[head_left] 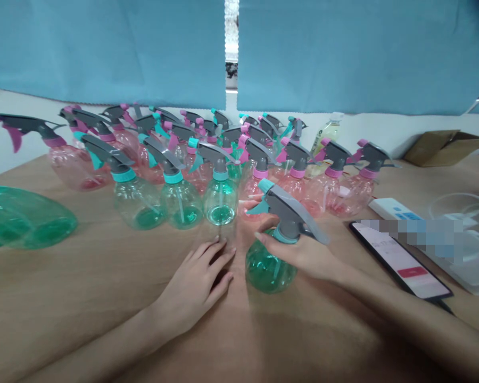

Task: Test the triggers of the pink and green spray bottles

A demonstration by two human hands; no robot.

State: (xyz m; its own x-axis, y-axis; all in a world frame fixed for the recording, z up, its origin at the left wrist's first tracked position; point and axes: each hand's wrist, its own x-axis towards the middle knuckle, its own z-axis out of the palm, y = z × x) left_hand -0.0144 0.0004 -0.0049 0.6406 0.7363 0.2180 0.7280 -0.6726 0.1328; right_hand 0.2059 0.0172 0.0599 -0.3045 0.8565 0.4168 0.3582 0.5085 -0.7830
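Note:
My right hand (299, 252) is wrapped round the neck of a green spray bottle (268, 268) with a grey and teal trigger head, which stands upright near the table's middle. My left hand (199, 279) lies palm down on the wooden table (123, 298), fingers spread and holding nothing, just left of that bottle. Beyond my hands stand more spray bottles: a front row with green bottles (182, 205) on the left and pink bottles (353, 191) on the right, and several others behind them.
A large green bottle (27, 218) lies at the left edge. On the right are a phone (399, 260) with its screen lit, a white power strip (399, 213) and a cardboard box (435, 149). Blue curtains (104, 48) hang behind the table.

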